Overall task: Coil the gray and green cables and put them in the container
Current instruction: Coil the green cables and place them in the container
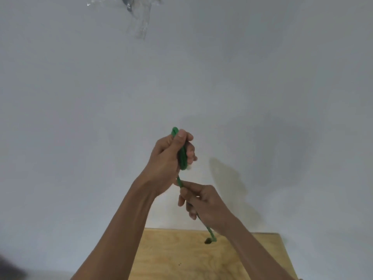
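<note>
Left hand (169,156): raised in front of the wall, fingers and thumb curled round a bundle of green cable (182,156); thumb lies along the upper side of the bundle, fingertips wrap it from the right. The coiled loops stand roughly upright in the fist, one loop end showing above the thumb, the other end showing just below the fingers. Right hand (198,203): lower and slightly to the right of the left, near it but apart; fingers curled, pinching the loose run of the same cable. Cable: a single strand leaves the bottom of the bundle, passes down through the right hand's grip, and comes out beneath that hand slanting down and right; its free end hangs over the far edge of the table, with a dark tip that is too blurred to make out. Both forearms bare, entering from the near edge. Table (181,259): pale plywood top, low in the view, near centre to right. Wall (80,118): plain white, filling most of the view, with soft shadows of the hands to the right. Upper left of centre: a grey, shiny fitting (139,19) on the wall, blurred.
</note>
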Motion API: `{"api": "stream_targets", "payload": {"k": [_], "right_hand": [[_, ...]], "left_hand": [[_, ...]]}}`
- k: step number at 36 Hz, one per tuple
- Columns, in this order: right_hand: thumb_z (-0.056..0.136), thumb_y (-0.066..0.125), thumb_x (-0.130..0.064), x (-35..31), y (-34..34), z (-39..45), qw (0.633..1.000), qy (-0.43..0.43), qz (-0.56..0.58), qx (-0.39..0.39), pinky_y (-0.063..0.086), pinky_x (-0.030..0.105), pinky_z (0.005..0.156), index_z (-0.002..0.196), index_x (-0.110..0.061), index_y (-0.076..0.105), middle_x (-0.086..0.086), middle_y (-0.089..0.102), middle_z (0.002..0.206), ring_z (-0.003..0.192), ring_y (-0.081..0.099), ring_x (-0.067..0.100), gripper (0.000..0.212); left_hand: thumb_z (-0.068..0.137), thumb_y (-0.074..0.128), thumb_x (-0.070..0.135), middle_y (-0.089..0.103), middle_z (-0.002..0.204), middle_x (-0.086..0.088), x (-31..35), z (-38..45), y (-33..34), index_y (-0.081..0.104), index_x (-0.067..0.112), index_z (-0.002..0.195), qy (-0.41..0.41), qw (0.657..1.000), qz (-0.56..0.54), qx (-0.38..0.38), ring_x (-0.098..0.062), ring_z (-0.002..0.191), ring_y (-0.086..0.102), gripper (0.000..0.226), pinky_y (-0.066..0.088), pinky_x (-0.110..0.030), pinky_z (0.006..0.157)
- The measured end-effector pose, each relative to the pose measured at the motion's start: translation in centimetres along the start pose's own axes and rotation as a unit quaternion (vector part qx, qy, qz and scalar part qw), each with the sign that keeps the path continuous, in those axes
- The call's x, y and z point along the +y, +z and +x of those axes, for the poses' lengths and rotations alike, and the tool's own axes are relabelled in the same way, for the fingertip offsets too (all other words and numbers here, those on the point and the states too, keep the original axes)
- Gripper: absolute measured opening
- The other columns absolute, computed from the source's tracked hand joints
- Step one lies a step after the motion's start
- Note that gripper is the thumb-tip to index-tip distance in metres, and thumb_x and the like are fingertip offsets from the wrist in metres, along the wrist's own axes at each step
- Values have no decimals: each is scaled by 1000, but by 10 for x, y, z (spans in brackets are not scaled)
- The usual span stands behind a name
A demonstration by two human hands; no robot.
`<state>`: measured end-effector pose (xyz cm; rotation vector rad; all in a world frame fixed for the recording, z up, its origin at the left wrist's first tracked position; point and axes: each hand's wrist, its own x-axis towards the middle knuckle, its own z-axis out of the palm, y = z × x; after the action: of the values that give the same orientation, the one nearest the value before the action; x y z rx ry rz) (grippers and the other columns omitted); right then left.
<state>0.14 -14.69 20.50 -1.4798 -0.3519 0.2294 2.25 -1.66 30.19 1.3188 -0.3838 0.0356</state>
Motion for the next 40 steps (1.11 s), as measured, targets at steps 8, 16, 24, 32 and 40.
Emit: {"api": "stream_targets", "payload": {"k": [8,16,24,32,40], "right_hand": [[95,63,-17,-40,-5,-8,952,-110,-283,32,37,6,55,119,-21,71,-24,64,69,50,55,-5,25],[76,81,-37,-84,-24,4,892,-184,-412,35,46,24,65,84,-31,74,-20,73,75,60,60,1,12],[57,95,-17,-98,-38,26,933,-227,-278,-14,48,24,60,71,-14,75,-4,72,68,62,64,12,25],[71,84,-21,-64,-49,40,987,-150,-54,-25,51,36,71,79,-3,74,13,72,76,71,65,24,22],[88,58,-5,-17,-19,15,988,-39,149,-3,47,22,49,65,-19,73,0,60,49,43,57,14,31]], "left_hand": [[107,41,31,64,66,0,-17,-2,-24,60,6,96,9,963,266,35,-20,62,55,34,45,-34,63],[107,32,41,57,63,-12,-32,-27,-21,59,2,73,-24,968,248,-39,-19,57,49,58,39,-31,59],[99,18,64,50,55,-6,-32,-46,-2,55,13,72,-134,980,142,-42,-24,58,50,69,38,-42,66],[100,30,60,43,57,-3,-28,-55,10,54,10,80,-155,982,89,-64,-21,54,43,59,42,-40,67],[104,44,42,49,59,-6,-27,-52,15,61,13,79,-84,994,7,-64,-22,56,46,42,39,-41,66]]}}
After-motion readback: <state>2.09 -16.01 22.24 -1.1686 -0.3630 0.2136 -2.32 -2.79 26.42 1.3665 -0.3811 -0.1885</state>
